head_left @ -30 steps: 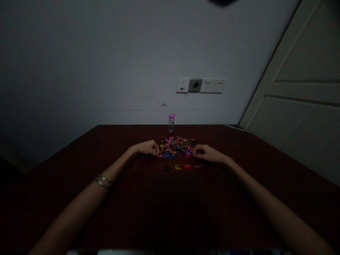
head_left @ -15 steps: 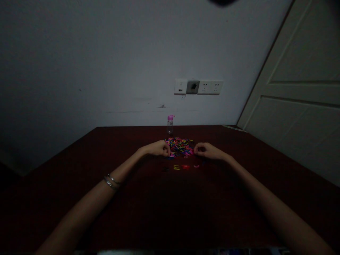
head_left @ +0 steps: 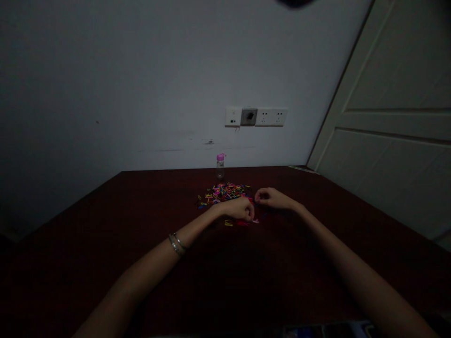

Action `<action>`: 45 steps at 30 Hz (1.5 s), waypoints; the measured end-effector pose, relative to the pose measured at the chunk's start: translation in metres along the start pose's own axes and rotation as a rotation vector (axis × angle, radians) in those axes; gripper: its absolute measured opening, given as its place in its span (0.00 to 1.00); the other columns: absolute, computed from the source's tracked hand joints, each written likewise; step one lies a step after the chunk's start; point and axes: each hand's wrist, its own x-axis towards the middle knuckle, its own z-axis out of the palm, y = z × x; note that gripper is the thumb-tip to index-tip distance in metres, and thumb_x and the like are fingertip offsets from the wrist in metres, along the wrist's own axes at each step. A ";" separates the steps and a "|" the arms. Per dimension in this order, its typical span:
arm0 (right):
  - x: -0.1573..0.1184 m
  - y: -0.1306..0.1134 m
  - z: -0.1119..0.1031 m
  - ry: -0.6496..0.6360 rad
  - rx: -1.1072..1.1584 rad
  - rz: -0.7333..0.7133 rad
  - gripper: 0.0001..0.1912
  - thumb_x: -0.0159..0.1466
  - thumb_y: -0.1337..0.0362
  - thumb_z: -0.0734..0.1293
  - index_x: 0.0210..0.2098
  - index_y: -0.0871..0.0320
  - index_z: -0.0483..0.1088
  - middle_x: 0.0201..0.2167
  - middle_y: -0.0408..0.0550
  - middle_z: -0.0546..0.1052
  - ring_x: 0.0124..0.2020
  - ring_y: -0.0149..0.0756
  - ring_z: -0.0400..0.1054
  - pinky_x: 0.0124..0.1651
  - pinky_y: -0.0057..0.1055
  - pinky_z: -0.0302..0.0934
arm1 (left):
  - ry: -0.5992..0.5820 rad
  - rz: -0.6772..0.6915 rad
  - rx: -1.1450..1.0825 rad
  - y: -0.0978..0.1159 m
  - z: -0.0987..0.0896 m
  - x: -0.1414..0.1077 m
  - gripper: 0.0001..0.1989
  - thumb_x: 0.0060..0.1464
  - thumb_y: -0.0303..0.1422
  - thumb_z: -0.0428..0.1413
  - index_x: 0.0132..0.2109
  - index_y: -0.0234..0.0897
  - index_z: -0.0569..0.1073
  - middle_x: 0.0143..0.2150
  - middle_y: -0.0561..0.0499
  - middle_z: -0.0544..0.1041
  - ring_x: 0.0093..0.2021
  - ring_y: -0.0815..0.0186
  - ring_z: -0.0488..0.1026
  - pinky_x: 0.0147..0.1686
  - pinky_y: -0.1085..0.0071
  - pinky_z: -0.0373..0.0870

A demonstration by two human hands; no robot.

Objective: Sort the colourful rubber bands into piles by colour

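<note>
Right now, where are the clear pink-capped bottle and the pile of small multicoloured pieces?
Clear pink-capped bottle (head_left: 220, 170): head view, on its body.
Pile of small multicoloured pieces (head_left: 226, 191): head view, on its visible middle.

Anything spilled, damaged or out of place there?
Mainly the wall: a dark scuff breaks its pale surface below and left of the socket panel. A few small colourful pieces straggle left of the pile; whether by accident, I can't tell. The pink-capped bottle stands upright.
</note>
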 end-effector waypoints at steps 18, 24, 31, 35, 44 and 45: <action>-0.003 -0.010 -0.002 -0.011 0.041 0.015 0.09 0.53 0.64 0.60 0.29 0.62 0.70 0.27 0.46 0.73 0.28 0.31 0.64 0.33 0.27 0.59 | -0.134 -0.025 0.031 0.005 -0.001 -0.007 0.07 0.42 0.28 0.58 0.33 0.33 0.75 0.20 0.57 0.66 0.21 0.75 0.61 0.22 0.78 0.55; -0.003 -0.010 -0.001 -0.006 0.024 0.010 0.09 0.53 0.65 0.60 0.29 0.62 0.70 0.27 0.47 0.73 0.28 0.31 0.64 0.33 0.28 0.59 | -0.150 -0.032 0.042 0.008 0.001 -0.006 0.06 0.42 0.23 0.55 0.30 0.33 0.75 0.21 0.57 0.67 0.21 0.75 0.60 0.22 0.79 0.55; -0.003 -0.012 -0.004 0.011 0.032 0.008 0.09 0.53 0.64 0.60 0.29 0.61 0.70 0.27 0.47 0.73 0.28 0.32 0.65 0.34 0.28 0.59 | -0.109 -0.045 -0.022 0.010 -0.002 -0.007 0.06 0.42 0.23 0.55 0.30 0.32 0.75 0.19 0.57 0.66 0.20 0.75 0.59 0.22 0.78 0.55; -0.003 -0.008 -0.005 0.012 0.042 0.047 0.10 0.53 0.64 0.60 0.29 0.62 0.70 0.27 0.46 0.73 0.28 0.31 0.64 0.32 0.27 0.59 | -0.063 -0.021 -0.070 0.010 -0.005 -0.001 0.06 0.42 0.24 0.54 0.31 0.31 0.74 0.20 0.57 0.66 0.20 0.75 0.60 0.22 0.78 0.54; -0.004 0.007 -0.007 -0.086 0.003 0.041 0.12 0.51 0.62 0.63 0.32 0.62 0.72 0.30 0.47 0.74 0.30 0.34 0.66 0.33 0.28 0.59 | -0.036 0.027 -0.050 0.000 0.004 0.016 0.10 0.43 0.33 0.57 0.34 0.31 0.74 0.20 0.57 0.66 0.20 0.74 0.60 0.21 0.78 0.53; -0.004 0.007 -0.006 -0.096 0.005 0.034 0.12 0.51 0.62 0.64 0.33 0.62 0.72 0.30 0.48 0.74 0.31 0.34 0.66 0.33 0.27 0.59 | -0.031 0.030 -0.055 -0.002 0.003 0.015 0.11 0.44 0.34 0.57 0.36 0.32 0.74 0.20 0.56 0.66 0.20 0.74 0.61 0.21 0.78 0.53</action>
